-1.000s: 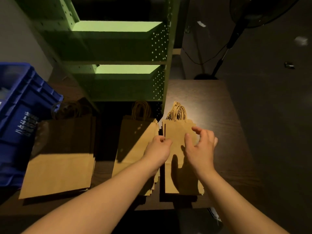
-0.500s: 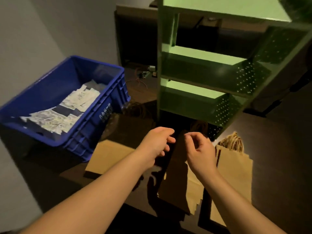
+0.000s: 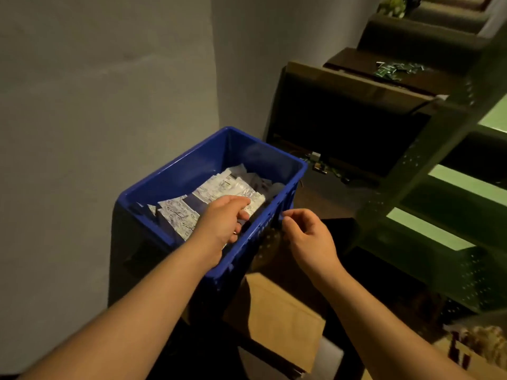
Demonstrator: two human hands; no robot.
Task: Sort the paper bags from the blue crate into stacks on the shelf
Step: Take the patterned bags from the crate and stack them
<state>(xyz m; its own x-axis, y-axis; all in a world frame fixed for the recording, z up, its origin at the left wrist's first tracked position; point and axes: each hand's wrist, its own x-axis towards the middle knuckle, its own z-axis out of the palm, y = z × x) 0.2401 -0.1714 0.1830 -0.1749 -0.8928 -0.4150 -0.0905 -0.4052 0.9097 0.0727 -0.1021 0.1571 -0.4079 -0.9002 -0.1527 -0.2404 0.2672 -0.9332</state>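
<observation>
- The blue crate (image 3: 175, 185) sits in the middle of the frame, against a grey wall (image 3: 104, 91) that fills the upper left.
- Inside the crate lie white printed bags (image 3: 219, 187), overlapping in a loose heap, with some darker ones among them.
- The left hand (image 3: 223, 219) reaches over the crate's near rim, palm down, its fingers (image 3: 241, 201) curled on top of a white bag; I cannot tell whether it grips the bag or only rests on it.
- The right hand (image 3: 307, 234) hovers just outside the crate's right wall, in the centre of the frame, empty, with the fingers loosely curled and thumb and forefinger nearly meeting.
- Below the right hand, in the lower middle, a stack of brown bags (image 3: 277, 311) lies flat on a dark surface, just beside the crate.
- At the lower right corner the twisted handles of another brown stack (image 3: 482, 341) show, partly cut off by the frame edge.
- The green shelf (image 3: 428, 226) runs down the right side, its perforated side panel facing the camera and its lit boards bare where they show.
- Behind the crate, in the upper middle, stands a dark open cabinet (image 3: 343, 119); small green scraps (image 3: 389, 69) lie on top of it.
</observation>
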